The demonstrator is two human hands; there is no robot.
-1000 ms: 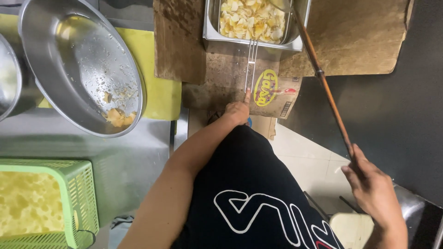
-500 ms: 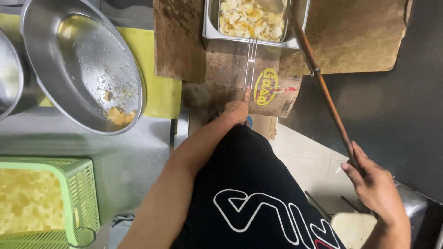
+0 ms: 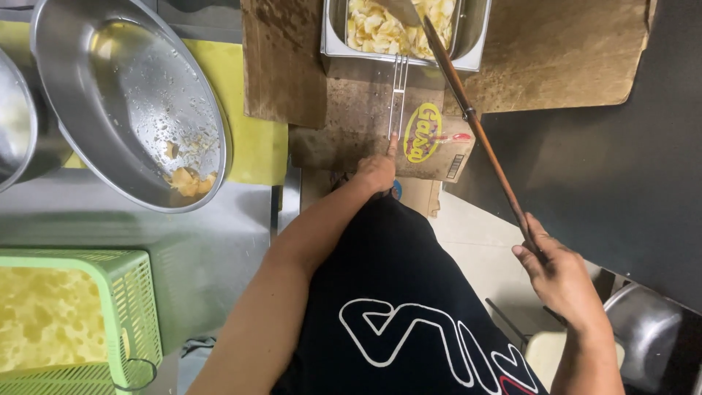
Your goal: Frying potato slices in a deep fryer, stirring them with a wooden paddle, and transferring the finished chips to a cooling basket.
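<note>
Two steel bowls (image 3: pixel 124 102), the second (image 3: pixel 14 124) only partly in view; one green basket (image 3: pixel 128 314); one frying tray (image 3: pixel 406 36); one long wooden stick (image 3: pixel 479 132); perhaps two cardboard sheets (image 3: pixel 563 58).

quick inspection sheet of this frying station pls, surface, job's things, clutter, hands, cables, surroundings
surface: steel counter, stained cardboard laid under the fryer
job's things: steel fryer pan full of pale chips; wire basket handle; long wooden stick reaching into the pan
clutter: large steel bowl with a few scraps, green crate, printed box
hands: left hand on the wire handle's end; right hand grips the stick
cables: nothing seen
surroundings: pale tiled floor
</note>
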